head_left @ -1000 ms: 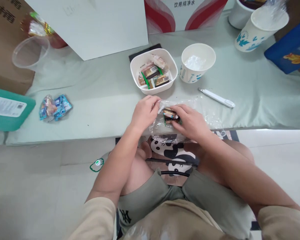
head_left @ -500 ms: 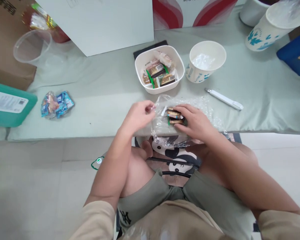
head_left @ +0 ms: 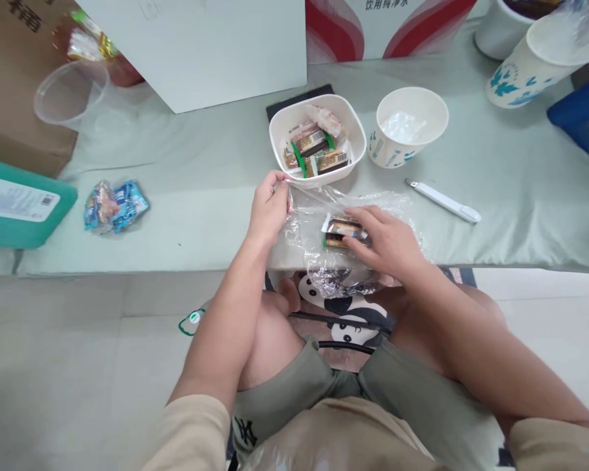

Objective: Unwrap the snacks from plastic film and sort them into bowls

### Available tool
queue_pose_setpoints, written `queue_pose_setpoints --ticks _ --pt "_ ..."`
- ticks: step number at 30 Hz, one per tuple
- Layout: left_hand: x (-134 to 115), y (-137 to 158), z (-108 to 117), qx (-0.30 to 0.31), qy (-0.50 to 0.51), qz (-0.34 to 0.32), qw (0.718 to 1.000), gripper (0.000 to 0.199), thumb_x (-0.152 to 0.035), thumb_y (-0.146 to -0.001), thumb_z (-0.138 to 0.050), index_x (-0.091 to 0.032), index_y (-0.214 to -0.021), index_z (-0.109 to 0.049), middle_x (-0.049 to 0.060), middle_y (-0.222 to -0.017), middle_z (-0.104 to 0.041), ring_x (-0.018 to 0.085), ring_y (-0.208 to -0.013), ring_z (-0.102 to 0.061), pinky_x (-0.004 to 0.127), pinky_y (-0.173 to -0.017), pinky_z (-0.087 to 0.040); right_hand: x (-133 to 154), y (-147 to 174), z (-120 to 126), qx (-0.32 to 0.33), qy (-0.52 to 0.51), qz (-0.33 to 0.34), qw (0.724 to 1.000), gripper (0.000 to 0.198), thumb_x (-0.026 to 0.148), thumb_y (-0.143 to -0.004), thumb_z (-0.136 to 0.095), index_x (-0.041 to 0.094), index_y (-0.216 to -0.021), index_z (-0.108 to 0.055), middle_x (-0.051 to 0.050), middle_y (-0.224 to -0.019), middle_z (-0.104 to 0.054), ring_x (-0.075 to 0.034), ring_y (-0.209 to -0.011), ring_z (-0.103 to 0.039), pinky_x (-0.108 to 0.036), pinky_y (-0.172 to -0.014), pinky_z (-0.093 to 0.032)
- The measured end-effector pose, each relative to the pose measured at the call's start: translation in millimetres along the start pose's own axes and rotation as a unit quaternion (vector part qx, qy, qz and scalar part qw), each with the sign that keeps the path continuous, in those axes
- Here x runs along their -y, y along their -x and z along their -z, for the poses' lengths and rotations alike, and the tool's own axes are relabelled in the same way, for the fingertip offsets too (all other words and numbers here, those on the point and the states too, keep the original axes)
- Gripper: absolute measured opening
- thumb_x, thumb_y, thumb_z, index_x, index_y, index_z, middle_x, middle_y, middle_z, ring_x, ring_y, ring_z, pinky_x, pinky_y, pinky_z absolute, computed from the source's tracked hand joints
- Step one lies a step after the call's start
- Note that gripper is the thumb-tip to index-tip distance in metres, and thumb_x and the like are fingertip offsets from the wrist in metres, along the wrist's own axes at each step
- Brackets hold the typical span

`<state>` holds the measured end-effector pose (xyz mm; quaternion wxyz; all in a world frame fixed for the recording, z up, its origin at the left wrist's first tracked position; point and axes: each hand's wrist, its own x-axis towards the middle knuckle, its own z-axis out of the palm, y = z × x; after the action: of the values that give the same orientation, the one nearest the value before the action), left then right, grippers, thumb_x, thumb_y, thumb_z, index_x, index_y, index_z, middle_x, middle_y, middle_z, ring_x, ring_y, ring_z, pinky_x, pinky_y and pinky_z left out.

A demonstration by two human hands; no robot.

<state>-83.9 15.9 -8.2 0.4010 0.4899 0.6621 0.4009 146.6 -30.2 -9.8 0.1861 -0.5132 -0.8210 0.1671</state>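
On the cloth-covered counter [head_left: 211,196], the left hand [head_left: 269,208] is pinching clear plastic [head_left: 305,226]; amid it, wrapped snacks [head_left: 339,230] are lying with long axes running left-right (roughly along the counter's front edge), the right hand [head_left: 390,241] grasping their right ends.

**Objects by number**

Shown are two hands [head_left: 269,209] [head_left: 391,242], two paper cups [head_left: 390,153] [head_left: 517,75], one bowl [head_left: 356,134], one bag [head_left: 304,230], one cutter [head_left: 444,201] and one clear tub [head_left: 69,98]. At least four packs [head_left: 334,226] can be counted, their total being obscured by overlap.
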Motion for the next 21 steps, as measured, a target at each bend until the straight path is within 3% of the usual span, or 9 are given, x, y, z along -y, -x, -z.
queue_pose_setpoints --ticks 7,12,18,21 --pt "0.3 -4.9 2.8 -0.011 0.025 0.004 1.0 0.015 -0.016 -0.094 -0.044 -0.024 -0.086 -0.054 -0.006 -0.049 -0.038 0.011 -0.046 -0.043 0.024 -0.051 -0.036 4.2 -2.6 -1.0 0.057 0.058 0.024 0.996 0.052 0.048 -0.09 -0.062 0.022 -0.135 -0.058 -0.012 -0.124 -0.071 -0.035 -0.115 -0.063 -0.049 -0.089 -0.052" --pt "7.0 -9.6 7.1 -0.017 0.03 0.017 0.999 0.015 -0.015 -0.088 -0.045 -0.023 -0.084 -0.056 -0.007 -0.047 -0.038 0.011 -0.044 -0.041 0.023 -0.048 -0.033 3.1 -1.6 0.8 0.077 0.053 0.032 0.995 0.047 0.046 -0.083 -0.068 0.022 -0.124 -0.062 -0.011 -0.134 -0.067 -0.036 -0.121 -0.06 -0.052 -0.094 -0.051" --pt "10.4 -10.6 10.8 -0.017 0.013 0.028 0.999 0.014 -0.017 -0.085 -0.046 -0.023 -0.084 -0.059 -0.007 -0.046 -0.038 0.01 -0.041 -0.038 0.022 -0.045 -0.028 5.1 2.5 -3.6 0.074 0.055 0.03 0.995 0.038 0.035 -0.079 -0.063 0.018 -0.112 -0.062 -0.017 -0.134 -0.065 -0.038 -0.121 -0.06 -0.054 -0.097 -0.05" --pt "9.4 -10.2 12.2 -0.011 0.009 0.031 0.999 0.014 -0.018 -0.085 -0.046 -0.022 -0.084 -0.06 -0.008 -0.047 -0.038 0.01 -0.041 -0.038 0.021 -0.045 -0.028 1.4 2.8 -2.5 0.05 0.005 0.018 0.999 0.036 0.034 -0.074 -0.063 0.016 -0.106 -0.061 -0.02 -0.132 -0.063 -0.039 -0.117 -0.062 -0.055 -0.096 -0.051"
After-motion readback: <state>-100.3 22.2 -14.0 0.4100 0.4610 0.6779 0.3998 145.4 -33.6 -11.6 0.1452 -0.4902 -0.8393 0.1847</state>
